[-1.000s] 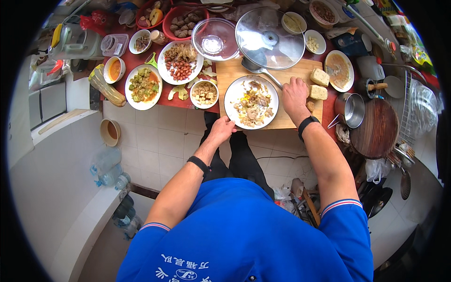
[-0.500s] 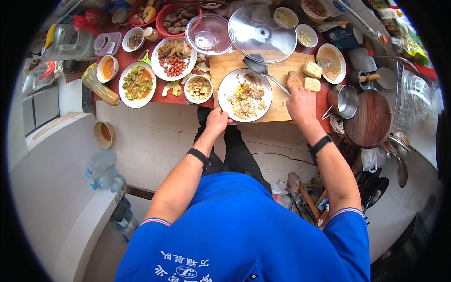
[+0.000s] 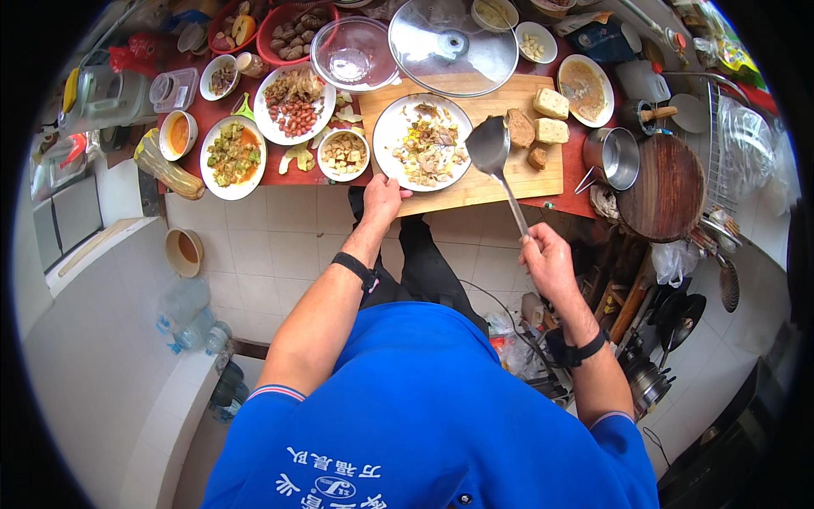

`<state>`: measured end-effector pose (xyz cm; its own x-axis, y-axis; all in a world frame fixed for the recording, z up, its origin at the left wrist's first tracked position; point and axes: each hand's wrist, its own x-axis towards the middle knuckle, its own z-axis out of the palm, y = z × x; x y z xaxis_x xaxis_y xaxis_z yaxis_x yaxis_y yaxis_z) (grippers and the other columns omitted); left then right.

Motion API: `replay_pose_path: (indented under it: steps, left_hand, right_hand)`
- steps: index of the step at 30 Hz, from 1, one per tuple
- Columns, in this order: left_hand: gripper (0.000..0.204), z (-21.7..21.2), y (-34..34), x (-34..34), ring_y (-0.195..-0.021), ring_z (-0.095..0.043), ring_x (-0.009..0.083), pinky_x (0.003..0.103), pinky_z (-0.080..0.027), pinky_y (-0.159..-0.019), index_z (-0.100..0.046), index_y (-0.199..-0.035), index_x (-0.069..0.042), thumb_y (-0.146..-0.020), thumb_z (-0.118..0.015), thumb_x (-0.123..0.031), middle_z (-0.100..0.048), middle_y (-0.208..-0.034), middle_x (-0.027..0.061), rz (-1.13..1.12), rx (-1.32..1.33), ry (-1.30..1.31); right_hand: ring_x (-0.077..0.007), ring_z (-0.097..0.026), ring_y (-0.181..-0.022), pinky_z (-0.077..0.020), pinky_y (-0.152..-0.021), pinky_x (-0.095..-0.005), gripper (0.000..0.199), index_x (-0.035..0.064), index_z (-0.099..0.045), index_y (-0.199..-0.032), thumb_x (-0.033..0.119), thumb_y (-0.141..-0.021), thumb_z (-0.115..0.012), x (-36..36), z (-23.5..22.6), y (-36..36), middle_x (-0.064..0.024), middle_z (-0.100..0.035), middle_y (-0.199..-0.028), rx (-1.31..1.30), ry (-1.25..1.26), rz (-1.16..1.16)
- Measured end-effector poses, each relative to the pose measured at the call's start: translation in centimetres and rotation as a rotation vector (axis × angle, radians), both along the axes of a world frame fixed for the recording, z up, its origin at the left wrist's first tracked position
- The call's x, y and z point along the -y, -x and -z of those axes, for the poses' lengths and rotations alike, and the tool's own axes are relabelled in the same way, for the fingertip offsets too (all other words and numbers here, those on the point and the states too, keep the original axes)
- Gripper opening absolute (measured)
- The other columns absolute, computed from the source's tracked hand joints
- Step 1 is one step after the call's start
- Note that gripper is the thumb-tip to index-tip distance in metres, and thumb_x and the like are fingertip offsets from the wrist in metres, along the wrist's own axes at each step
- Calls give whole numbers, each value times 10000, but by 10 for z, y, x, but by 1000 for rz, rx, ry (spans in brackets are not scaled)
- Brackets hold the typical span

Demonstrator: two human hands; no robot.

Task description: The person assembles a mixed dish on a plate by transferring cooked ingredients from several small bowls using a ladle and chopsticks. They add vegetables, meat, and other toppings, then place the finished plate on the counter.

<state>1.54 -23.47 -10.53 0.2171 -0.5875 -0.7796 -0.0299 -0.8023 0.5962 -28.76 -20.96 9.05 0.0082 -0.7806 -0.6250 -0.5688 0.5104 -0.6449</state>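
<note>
My left hand [image 3: 386, 199] is closed on the near rim of a white plate [image 3: 387, 140], its fingers partly hidden. Chopped egg and meat pieces [image 3: 431, 144] lie across the plate, which rests on a wooden cutting board [image 3: 509, 188]. In my right hand [image 3: 548, 257] is the handle of a metal wok spatula [image 3: 488, 146], gripped near its end. The spatula's dark blade is held just right of the plate, over the board. Beyond the blade on the board are brown chunks [image 3: 520, 129] and two pale yellow blocks [image 3: 551, 103].
A glass lid [image 3: 424, 59] overlaps the board's far edge. Bowls and plates of food line the left, including peanuts [image 3: 292, 119] and diced pieces [image 3: 343, 153]. A steel saucepan [image 3: 623, 159] and a round wooden board [image 3: 663, 191] stand right. A squash [image 3: 174, 170] lies far left.
My right hand has drawn back toward me, holding the spatula. Its blade has left the plate's far rim and swung to the plate's right. My left hand stays at the rim.
</note>
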Motion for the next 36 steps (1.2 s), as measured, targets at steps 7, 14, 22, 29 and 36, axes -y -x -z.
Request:
replay_pose_path:
  steps: [7,14,22,29,36]
  left_hand:
    - [241,-15,-5,5,-891,-777,155,264,-528,-653,-607,-1113,8,-1119,-477,-195,-748,-1074,94,25,-100,-87]
    - [245,-18,-9,5,-920,-769,163,269,-540,-716,-611,-1096,-9,-1119,-462,-203,-772,-1063,109,20,-177,-109]
    - [237,-16,-9,4,-904,-774,161,259,-544,-704,-602,-1068,-7,-1109,-463,-195,-777,-1049,127,9,-191,-94]
    - [271,-14,-13,4,-883,-782,174,294,-572,-728,-609,-1095,4,-1125,-465,-223,-792,-1031,120,48,-191,-118]
    - [302,-9,-15,3,-847,-772,152,260,-543,-683,-599,-1082,-10,-1142,-443,-261,-802,-1013,117,39,-213,-111]
  right_hand:
    - [-95,-545,-520,-458,-489,-258,270,12,-637,-996,183,-1113,-465,0,22,-72,-41,-642,-691,395,-232,221]
    - [-121,-523,-519,-461,-503,-277,253,29,-597,-1038,211,-1127,-446,36,80,-125,-39,-608,-695,432,-296,322]
    - [-117,-509,-443,-431,-433,-284,277,27,-611,-1001,205,-1114,-431,-7,63,-101,-47,-606,-636,317,-347,290]
    - [-115,-540,-482,-444,-472,-285,289,3,-630,-999,191,-1108,-441,18,50,-127,-42,-616,-641,294,-215,201]
    - [-126,-523,-435,-444,-430,-295,295,5,-611,-1010,207,-1122,-427,17,85,-139,-49,-609,-629,260,-245,259]
